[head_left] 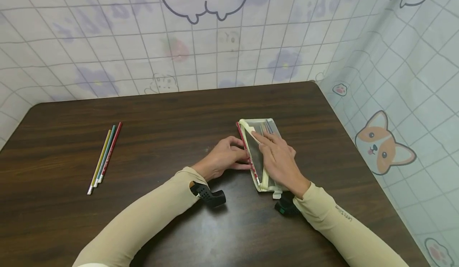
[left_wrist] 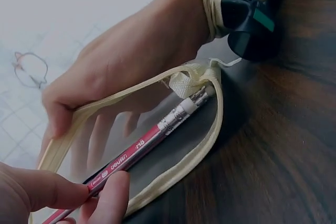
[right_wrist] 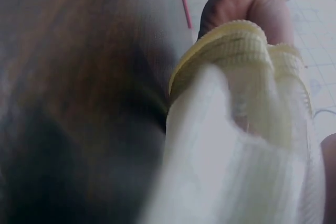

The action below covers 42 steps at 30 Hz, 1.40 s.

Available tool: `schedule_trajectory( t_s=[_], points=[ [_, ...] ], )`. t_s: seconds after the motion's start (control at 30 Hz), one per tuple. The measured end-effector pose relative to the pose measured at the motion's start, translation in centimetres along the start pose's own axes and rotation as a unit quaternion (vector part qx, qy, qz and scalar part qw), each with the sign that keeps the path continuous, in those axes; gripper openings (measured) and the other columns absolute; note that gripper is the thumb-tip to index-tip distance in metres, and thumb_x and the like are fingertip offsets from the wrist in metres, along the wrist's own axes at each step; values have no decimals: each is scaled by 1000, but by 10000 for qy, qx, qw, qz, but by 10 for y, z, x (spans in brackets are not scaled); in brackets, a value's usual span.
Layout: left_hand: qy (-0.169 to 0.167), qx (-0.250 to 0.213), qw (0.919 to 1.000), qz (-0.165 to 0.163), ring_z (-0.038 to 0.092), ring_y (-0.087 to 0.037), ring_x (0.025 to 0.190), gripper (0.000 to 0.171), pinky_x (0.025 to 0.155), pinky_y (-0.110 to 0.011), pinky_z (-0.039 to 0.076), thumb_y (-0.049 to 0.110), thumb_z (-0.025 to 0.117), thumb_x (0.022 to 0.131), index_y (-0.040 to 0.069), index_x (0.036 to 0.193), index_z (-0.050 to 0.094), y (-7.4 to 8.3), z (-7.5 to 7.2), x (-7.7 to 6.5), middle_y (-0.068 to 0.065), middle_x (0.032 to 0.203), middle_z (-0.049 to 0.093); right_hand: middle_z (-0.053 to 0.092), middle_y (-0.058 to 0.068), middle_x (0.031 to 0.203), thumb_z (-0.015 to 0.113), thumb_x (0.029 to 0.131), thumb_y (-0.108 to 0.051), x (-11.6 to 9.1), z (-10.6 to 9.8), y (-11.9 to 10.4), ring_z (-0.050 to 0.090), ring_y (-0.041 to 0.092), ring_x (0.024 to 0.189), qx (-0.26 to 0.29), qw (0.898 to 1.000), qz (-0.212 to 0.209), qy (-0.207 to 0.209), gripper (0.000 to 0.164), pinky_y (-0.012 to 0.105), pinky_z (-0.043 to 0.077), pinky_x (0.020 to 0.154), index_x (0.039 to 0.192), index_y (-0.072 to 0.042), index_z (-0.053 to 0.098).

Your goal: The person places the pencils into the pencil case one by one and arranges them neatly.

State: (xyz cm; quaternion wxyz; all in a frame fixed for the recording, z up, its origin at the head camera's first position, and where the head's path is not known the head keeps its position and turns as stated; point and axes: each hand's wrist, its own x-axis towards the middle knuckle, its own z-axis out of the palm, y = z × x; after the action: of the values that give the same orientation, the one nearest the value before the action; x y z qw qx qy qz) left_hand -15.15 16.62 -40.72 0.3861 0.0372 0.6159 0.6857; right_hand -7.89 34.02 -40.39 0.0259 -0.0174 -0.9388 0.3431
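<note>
A translucent pencil case (head_left: 273, 126) with a pale yellow zip edge lies right of the table's middle, its zip open. My left hand (head_left: 229, 157) pinches a red pencil (left_wrist: 128, 156) between thumb and fingers, inside the mouth of the case in the left wrist view. The pencil's silver ferrule and white eraser point toward the near end of the opening. From the other side, my right hand (head_left: 281, 159) grips the case, with the thumb over its zip rim (left_wrist: 118, 98) and fingers showing through the clear wall. The right wrist view is mostly filled by the blurred case.
Several pencils (head_left: 104, 155), yellow, teal and red, lie side by side at the left of the dark wooden table (head_left: 172, 127). Thin long items (head_left: 267, 125) show through the far end of the case. A patterned curtain (head_left: 136, 52) hangs behind and to the right.
</note>
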Motion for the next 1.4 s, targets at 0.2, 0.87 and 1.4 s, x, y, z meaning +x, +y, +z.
schedule_trajectory(
  t_s=[0.2,0.87,1.4],
  points=[
    [-25,64,10000,-5,68,-18,79,32,78,-31,68,-12,57,93,0,119,43,0,6,-3,-12,88,64,43,13,164,32,111,-30,1,1,-3,32,42,155,-43,10000,-57,30,46,74,22,115,153,-34,50],
    [49,730,9973,29,73,-16,84,30,82,-36,68,7,56,101,-7,126,63,11,-19,-33,-16,105,70,36,16,167,31,112,-36,-1,11,-14,21,46,159,-638,9972,-332,-215,46,81,16,116,156,-32,47],
    [915,1179,9880,396,75,-16,100,41,93,-34,65,22,58,107,-5,138,55,21,-131,-95,-15,119,63,34,18,168,42,102,-24,-5,15,-14,18,45,160,-789,9959,-306,-321,53,82,14,116,155,-21,50]
  ],
)
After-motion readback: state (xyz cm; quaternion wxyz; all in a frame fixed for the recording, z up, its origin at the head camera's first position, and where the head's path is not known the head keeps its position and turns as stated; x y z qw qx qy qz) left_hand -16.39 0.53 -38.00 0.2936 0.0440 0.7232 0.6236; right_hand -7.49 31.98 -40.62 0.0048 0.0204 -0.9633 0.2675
